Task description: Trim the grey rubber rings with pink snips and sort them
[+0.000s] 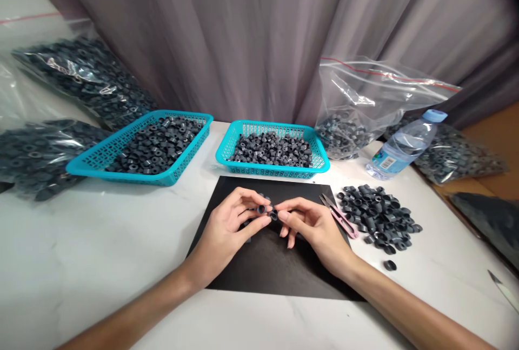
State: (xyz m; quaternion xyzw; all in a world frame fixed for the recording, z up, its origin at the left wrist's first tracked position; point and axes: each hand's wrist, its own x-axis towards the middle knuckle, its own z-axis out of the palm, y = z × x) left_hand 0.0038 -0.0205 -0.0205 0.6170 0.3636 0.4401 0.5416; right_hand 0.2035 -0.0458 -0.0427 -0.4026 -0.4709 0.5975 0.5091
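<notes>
My left hand (pixel 235 217) is closed over the black mat, holding a small dark grey ring-shaped part (pixel 261 209) between thumb and fingers. Its round opening faces me. Close beside it, the thumb and forefinger of my right hand (pixel 308 226) pinch a second dark cup-like piece (pixel 274 214). Whether the two pieces touch, I cannot tell. A few more dark parts lie on the black mat (pixel 267 269), partly hidden behind my left fingers. Pink-handled thread snips (pixel 344 221) rest at the mat's right edge, near my right hand.
Two turquoise baskets (pixel 221 158) (pixel 121 175) of dark parts stand behind and left of the mat. A loose pile of dark rings (pixel 377 215) lies to the right. Behind it are a water bottle (pixel 407 145) and a zip bag (pixel 348 96). More filled bags (pixel 81 69) stand left.
</notes>
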